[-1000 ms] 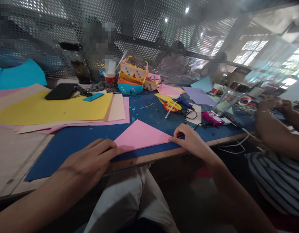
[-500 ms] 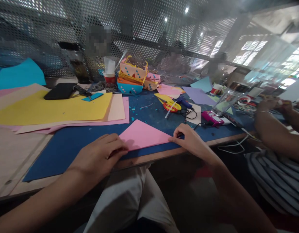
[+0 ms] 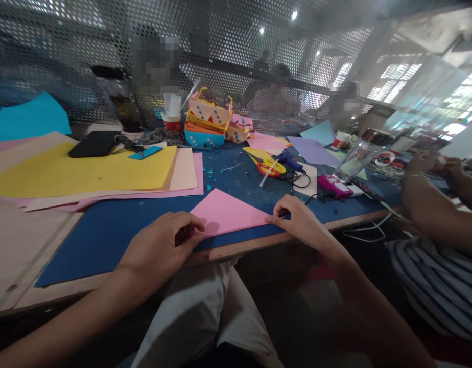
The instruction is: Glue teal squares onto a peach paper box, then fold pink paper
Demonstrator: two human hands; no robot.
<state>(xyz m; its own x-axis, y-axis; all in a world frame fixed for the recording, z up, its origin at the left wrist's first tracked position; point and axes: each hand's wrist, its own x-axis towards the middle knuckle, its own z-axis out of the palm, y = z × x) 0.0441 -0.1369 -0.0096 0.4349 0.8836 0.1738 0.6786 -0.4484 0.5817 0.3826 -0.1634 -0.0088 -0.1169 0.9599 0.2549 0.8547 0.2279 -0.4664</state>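
A folded pink sheet of paper (image 3: 229, 212), triangular in outline, lies on the blue mat (image 3: 101, 235) near the table's front edge. My right hand (image 3: 293, 214) pinches its right corner between thumb and fingers. At the left end of the folded edge, my left hand (image 3: 169, 237) has its thumb and fingertips closed on the paper, with the palm arched above the mat. The left corner of the sheet is hidden behind this hand.
Stacked coloured sheets (image 3: 144, 171) carry a black phone (image 3: 94, 143) at left. Beyond the paper are scissors (image 3: 268, 168), a blue glue gun (image 3: 291, 161) and decorated paper crafts (image 3: 209, 120). A co-worker's arms (image 3: 431, 199) rest at right, near a clear bottle (image 3: 360, 156).
My left hand has shifted slightly right along the folded edge, and its fingers have arched up more. My right hand and the pink paper have hardly moved.
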